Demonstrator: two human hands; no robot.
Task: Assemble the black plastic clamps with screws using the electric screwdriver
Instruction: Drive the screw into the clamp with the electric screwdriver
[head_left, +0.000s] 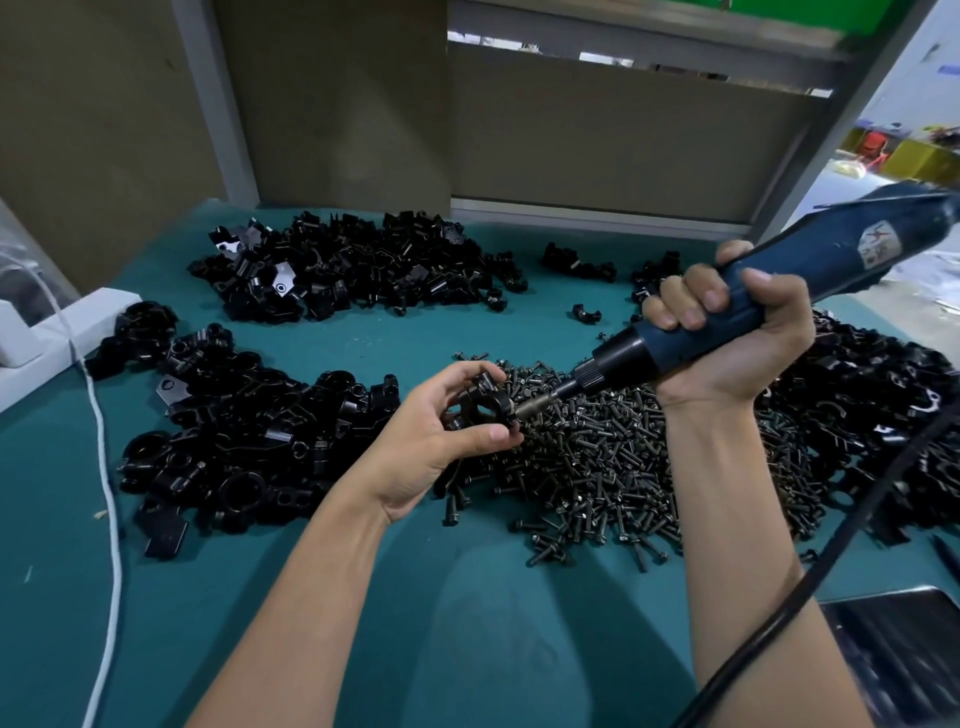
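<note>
Centre frame, the left hand (441, 431) pinches 1 small black plastic clamp (485, 402) by its rim; it looks light, rigid, slippery; the right hand (727, 332) grips the blue electric screwdriver (727, 322), bit at its screw.

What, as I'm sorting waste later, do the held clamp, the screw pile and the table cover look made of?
Clamp: glossy black moulded shape, likely plastic. Screw pile: dark grey with bright glints, likely metal, coating unclear. Table cover: flat matte teal sheet, perhaps rubber or vinyl; cannot tell which.
</note>
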